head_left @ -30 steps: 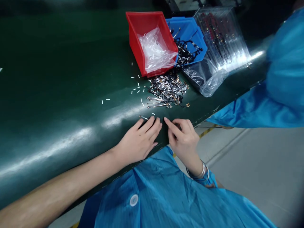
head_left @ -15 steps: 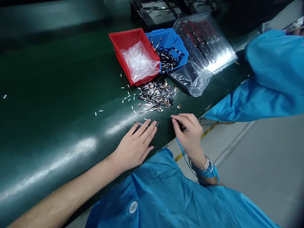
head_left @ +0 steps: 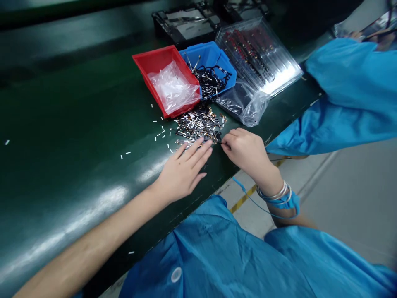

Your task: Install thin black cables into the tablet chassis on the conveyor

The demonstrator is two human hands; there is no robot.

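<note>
My left hand (head_left: pixel 185 169) lies palm down with its fingers stretched out, its fingertips over the near edge of a pile of short black cables (head_left: pixel 198 123) with silvery sleeves and small gold-coloured ends. Whatever is beneath the fingers is hidden. At the pile's right edge, my right hand (head_left: pixel 248 152) has thumb and fingers pinched together. What the pinch holds, if anything, cannot be made out. A blue wrist strap (head_left: pixel 293 205) and metal bangles circle the right wrist. Small white slivers (head_left: pixel 159 134) are scattered left of the pile.
Behind the pile stand a red bin (head_left: pixel 169 54) with clear plastic bags (head_left: pixel 173 87) and a blue bin (head_left: pixel 203 51) of black cables. A clear plastic tray (head_left: pixel 279 80) and a bagged dark item (head_left: pixel 234 101) lie to their right. Another person's blue sleeve (head_left: pixel 344 111) reaches in at right.
Both hands have moved up towards the pile. My right hand has turned, its pinch now beside the pile's edge. A white sliver now shows near the table's front edge. The view has shifted slightly.
</note>
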